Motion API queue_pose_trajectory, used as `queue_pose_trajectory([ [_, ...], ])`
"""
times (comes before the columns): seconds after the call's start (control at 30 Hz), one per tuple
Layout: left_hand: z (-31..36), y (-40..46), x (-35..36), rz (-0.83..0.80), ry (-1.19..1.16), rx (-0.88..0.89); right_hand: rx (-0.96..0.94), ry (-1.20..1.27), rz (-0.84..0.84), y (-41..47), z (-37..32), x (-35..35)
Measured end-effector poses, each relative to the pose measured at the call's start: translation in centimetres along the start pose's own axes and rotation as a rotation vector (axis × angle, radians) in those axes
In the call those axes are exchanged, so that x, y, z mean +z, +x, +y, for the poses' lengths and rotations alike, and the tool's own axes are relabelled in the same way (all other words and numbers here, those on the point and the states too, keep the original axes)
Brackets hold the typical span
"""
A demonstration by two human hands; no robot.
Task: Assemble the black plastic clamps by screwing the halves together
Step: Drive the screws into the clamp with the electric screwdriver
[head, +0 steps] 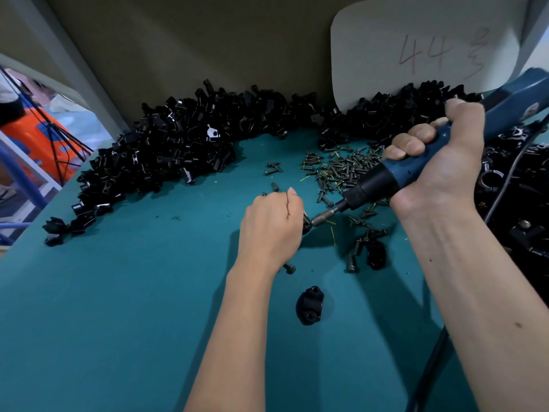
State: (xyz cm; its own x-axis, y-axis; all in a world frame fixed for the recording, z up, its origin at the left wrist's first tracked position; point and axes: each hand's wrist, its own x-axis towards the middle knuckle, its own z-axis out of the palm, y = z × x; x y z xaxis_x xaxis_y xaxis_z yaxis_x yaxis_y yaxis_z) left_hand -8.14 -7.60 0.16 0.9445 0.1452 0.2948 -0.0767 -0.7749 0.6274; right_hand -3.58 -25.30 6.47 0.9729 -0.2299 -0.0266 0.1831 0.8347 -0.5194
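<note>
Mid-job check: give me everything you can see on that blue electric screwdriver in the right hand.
The blue electric screwdriver has a blue plastic-looking body, a black knurled collar and a slim metal bit. The right hand grips its body, fingers wrapped round. It is held above the teal table, tilted down to the left. The bit tip meets a small black clamp piece held in the left hand. A dark cable runs from its upper end, which is partly cropped.

Assembly workshop, heaped black clamp parts (166,150), loose screws (341,168), teal bench (118,307)
</note>
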Motion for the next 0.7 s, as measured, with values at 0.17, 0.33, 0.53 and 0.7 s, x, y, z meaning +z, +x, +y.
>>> queue_pose_trajectory([
  [0.17, -0.2, 0.1, -0.1, 0.003, 0.045, 0.020, 0.005, 0.010, 0.025, 0.2, 0.2, -0.3],
  [0.33, 0.0, 0.0, -1.0, -0.175, -0.160, -0.002, 0.128, 0.108, -0.062, 0.3, -0.6, -1.1],
  [0.53, -2.6, 0.4, -3.3, 0.003, -0.602, -0.243, 0.179, 0.277, -0.186, 1.0, -1.7, -1.7],
  [0.7, -1.6, 0.8, -2.4, 0.090, -0.850, -0.387, 0.362, 0.045, -0.055, 1.1, 0.7, -2.0],
])
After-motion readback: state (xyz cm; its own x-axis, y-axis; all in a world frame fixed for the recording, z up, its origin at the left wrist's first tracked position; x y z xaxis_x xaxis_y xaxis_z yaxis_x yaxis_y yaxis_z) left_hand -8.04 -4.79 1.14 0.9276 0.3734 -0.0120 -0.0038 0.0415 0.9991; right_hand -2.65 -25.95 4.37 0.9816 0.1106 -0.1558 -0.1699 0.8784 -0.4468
